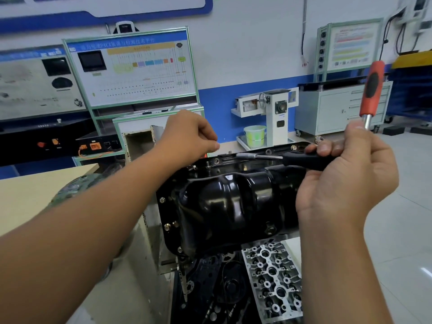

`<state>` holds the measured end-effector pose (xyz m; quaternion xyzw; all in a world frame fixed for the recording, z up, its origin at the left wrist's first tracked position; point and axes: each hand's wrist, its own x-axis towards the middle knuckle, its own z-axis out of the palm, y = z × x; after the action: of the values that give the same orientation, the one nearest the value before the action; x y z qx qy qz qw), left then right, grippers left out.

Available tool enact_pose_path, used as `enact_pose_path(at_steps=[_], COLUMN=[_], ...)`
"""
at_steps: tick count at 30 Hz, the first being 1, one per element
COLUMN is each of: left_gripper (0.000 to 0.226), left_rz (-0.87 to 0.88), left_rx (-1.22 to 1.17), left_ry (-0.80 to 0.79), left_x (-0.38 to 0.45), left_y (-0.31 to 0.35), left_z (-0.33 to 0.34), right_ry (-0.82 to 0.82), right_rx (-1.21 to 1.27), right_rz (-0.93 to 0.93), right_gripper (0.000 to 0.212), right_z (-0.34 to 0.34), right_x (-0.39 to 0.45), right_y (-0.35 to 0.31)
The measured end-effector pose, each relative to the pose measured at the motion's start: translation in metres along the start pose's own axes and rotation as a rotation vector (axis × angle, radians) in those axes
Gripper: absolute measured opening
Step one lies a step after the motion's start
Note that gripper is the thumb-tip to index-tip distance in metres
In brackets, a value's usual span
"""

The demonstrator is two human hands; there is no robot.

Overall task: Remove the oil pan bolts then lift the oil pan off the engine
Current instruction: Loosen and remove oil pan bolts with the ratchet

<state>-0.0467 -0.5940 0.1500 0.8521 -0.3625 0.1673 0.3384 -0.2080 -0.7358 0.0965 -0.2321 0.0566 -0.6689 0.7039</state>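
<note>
We're partway through the bolts, by the look of it. The black oil pan (231, 202) sits mid-frame on the engine, not lifted yet. Along its left flange several bolts (167, 227) are in place, and some holes on the top edge look empty. Our right hand (346, 181) grips two tools: a black-handled socket driver (275, 157) pointing left over the rim and a red-handled one (372, 90) sticking up. Left hand (187, 134), upper middle, has its fingers curled, maybe pinching a bolt; can't tell.
</note>
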Motion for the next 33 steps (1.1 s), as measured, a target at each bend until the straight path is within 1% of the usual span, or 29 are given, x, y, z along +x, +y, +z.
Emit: enact_pose_path(at_steps=[3, 6, 8, 11, 14, 17, 19, 21, 24, 26, 28, 31, 33], left_gripper=[0.014, 0.029, 0.034, 0.034, 0.028, 0.032, 0.034, 0.034, 0.030, 0.028, 0.030, 0.038, 0.042], left_rz=[-0.062, -0.118, -0.138, -0.182, -0.232, -0.269, -0.268, -0.221, -0.144, -0.115, -0.094, -0.066, -0.063], left_rx=[-0.011, -0.078, -0.141, -0.211, -0.279, -0.297, -0.295, -0.248, -0.200, -0.226, -0.243, -0.225, -0.192], left_ry=[0.010, 0.045, 0.048, 0.067, 0.062, 0.047, 0.061, 0.074, 0.025, -0.029, -0.059, -0.087, -0.088], left_x=[0.008, 0.015, 0.017, 0.018, 0.018, 0.020, 0.019, 0.017, 0.015, 0.012, 0.010, 0.009, 0.009], left_y=[0.011, 0.018, 0.023, 0.025, 0.023, 0.022, 0.024, 0.026, 0.032, 0.035, 0.036, 0.035, 0.033], left_z=[0.017, 0.036, 0.048, 0.059, 0.061, 0.061, 0.061, 0.062, 0.063, 0.062, 0.061, 0.061, 0.062], right_ry=[-0.017, -0.054, -0.067, -0.093, -0.140, -0.171, -0.182, -0.205, -0.284, -0.358, -0.463, -0.612, -0.635], right_rx=[-0.106, -0.140, -0.175, -0.235, -0.266, -0.247, -0.230, -0.237, -0.272, -0.356, -0.509, -0.786, -0.901], right_rz=[-0.051, -0.063, -0.085, -0.114, -0.129, -0.123, -0.107, -0.097, -0.085, -0.091, -0.107, -0.103, -0.081], right_gripper=[0.010, 0.010, 0.014, 0.016, 0.015, 0.014, 0.014, 0.014, 0.014, 0.015, 0.017, 0.031, 0.036], right_z=[-0.003, -0.003, -0.001, 0.001, -0.002, -0.004, -0.004, -0.004, -0.005, -0.006, -0.008, -0.009, -0.008], right_x=[0.009, 0.010, 0.007, 0.003, 0.002, 0.001, -0.001, -0.001, 0.001, 0.002, 0.003, 0.008, 0.008], right_y=[-0.001, 0.000, 0.002, 0.003, 0.003, 0.003, 0.003, 0.002, -0.001, -0.006, -0.013, -0.024, -0.031])
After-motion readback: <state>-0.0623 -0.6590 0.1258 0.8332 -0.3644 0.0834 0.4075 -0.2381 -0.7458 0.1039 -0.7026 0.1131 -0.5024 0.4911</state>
